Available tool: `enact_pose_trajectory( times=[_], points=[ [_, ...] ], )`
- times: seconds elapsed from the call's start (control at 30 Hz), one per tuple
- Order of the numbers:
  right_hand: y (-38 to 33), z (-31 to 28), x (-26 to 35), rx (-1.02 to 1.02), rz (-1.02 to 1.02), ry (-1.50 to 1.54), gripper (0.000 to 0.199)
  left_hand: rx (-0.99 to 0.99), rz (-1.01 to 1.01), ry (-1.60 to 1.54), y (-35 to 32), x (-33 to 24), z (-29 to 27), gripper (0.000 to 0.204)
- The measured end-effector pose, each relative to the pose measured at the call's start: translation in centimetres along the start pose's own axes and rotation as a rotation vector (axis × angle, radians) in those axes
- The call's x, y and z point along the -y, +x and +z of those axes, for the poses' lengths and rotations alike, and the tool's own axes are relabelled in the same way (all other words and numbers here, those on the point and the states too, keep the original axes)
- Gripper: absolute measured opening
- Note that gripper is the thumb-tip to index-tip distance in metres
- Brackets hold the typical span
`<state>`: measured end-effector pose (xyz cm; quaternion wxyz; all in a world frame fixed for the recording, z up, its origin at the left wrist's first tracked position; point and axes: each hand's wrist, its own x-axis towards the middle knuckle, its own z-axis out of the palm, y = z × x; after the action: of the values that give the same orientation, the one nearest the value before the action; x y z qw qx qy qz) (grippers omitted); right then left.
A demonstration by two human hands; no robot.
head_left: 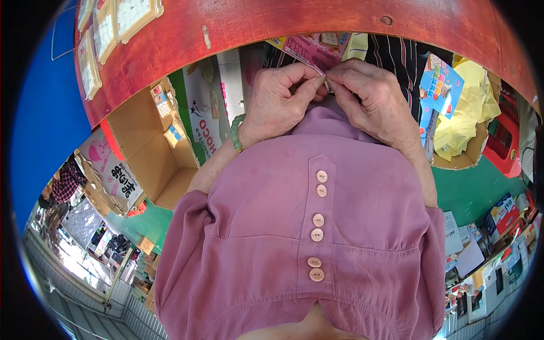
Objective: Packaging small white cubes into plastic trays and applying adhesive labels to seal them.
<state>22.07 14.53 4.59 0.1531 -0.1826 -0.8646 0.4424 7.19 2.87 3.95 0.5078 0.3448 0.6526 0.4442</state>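
Both hands meet over my lap, close to the front edge of the red table point(272, 31). My left hand point(280, 96) is closed, thumb and forefinger pinching the near edge of a pink printed card point(320, 52). My right hand point(371, 93) pinches the same edge just beside it, fingertips almost touching the left ones. The card slants away from me under the table's edge, and my fingers cover part of it. A green bead bracelet point(236, 131) circles my left wrist.
Small clear-topped packs point(133, 17) lie on the table's far left. A cardboard box point(175, 164) with a few small packs stands at my left. Another carton at my right holds yellow paper point(462, 113) and a blue printed card point(441, 85), beside a red plastic stool point(504, 141).
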Motion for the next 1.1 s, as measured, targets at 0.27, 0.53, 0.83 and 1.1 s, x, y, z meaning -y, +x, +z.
enact_pose_trajectory(
  times=[0.27, 0.53, 0.83, 1.1],
  points=[
    [-0.2, 0.0, -0.3, 0.034, 0.008, 0.046, 0.013, -0.038, 0.052, -0.023, -0.2, 0.5, 0.4, 0.010],
    [-0.4, -0.1, -0.4, 0.068, 0.062, 0.095, 0.013, -0.017, 0.057, 0.094, -0.4, -0.1, 0.3, 0.010],
    [-0.7, 0.2, -0.7, 0.027, 0.073, 0.143, 0.016, 0.022, -0.009, 0.012, -0.8, 0.3, 0.0, 0.012],
    [-0.5, 0.6, -1.6, 0.017, 0.003, 0.165, 0.013, 0.008, -0.021, -0.085, -0.6, 0.8, 0.2, 0.012]
  ],
)
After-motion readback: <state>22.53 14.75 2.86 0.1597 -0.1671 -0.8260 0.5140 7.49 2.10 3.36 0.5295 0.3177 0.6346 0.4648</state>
